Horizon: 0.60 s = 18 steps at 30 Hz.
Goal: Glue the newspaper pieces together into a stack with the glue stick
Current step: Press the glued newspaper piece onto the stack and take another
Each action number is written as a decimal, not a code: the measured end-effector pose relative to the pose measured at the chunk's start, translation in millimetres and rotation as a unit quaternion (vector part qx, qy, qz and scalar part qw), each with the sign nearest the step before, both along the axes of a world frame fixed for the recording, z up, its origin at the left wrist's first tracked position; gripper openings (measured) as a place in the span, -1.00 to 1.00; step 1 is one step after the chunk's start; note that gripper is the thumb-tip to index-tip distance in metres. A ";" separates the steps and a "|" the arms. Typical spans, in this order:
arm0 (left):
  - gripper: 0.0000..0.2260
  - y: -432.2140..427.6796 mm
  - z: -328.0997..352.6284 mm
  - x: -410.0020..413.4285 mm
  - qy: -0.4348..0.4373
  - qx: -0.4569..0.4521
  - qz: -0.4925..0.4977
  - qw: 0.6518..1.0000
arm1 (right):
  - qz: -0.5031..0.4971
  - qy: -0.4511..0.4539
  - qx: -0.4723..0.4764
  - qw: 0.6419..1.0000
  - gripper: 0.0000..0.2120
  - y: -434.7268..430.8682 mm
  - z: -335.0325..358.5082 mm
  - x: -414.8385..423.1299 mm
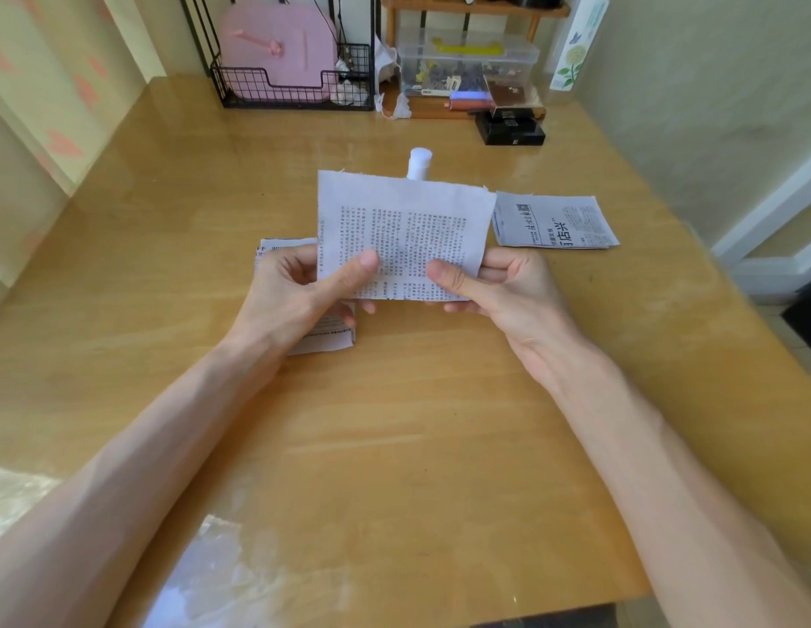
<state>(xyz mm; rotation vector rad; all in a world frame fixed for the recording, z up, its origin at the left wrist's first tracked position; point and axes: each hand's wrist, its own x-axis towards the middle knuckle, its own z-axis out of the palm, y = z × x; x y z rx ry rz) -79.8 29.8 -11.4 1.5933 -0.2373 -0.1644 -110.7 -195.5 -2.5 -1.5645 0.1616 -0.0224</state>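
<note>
my left hand [299, 287] and right hand [498, 283] pinch the newspaper piece [403, 228] by its lower edge, glue stick [419, 163] beyond my fingertips; thin paper may tear or droop.

Grey-white newspaper piece [401, 228] with black print; tan wood-grain table [394, 423].
</note>
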 end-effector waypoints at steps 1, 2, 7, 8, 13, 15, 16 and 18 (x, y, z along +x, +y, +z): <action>-0.75 -0.9 -1.0 -0.3 0.003 0.014 -0.010 1.000 | 0.006 -0.003 0.001 1.000 -0.78 0.6 0.0 -0.3; -0.78 -1.7 -2.0 -0.4 0.006 0.028 -0.014 0.999 | 0.015 -0.003 0.003 1.000 -0.76 1.9 -0.5 -1.0; -0.83 -4.0 -2.1 -1.5 -0.004 0.033 -0.012 0.999 | 0.035 0.005 -0.006 0.999 -0.67 10.7 -5.6 -1.0; -0.83 -4.8 -0.8 -2.4 -0.003 0.033 -0.014 0.999 | 0.030 0.001 -0.008 1.000 -0.71 11.1 -6.8 -0.4; -0.78 -5.3 1.8 -3.8 0.027 0.028 -0.020 0.999 | 0.031 -0.003 -0.007 0.999 -0.73 11.4 -7.0 0.2; -0.79 -4.7 1.8 -4.2 0.030 0.048 -0.014 0.998 | 0.045 0.003 -0.009 0.999 -0.77 13.6 -5.9 -1.7; -0.80 -5.1 2.4 -5.1 0.033 0.058 -0.010 0.998 | 0.047 0.003 -0.014 0.999 -0.80 15.1 -5.6 -2.4; -0.79 -6.5 3.4 -6.7 0.036 0.065 -0.011 0.997 | 0.040 -0.007 -0.026 0.999 -0.83 16.5 -6.3 -2.5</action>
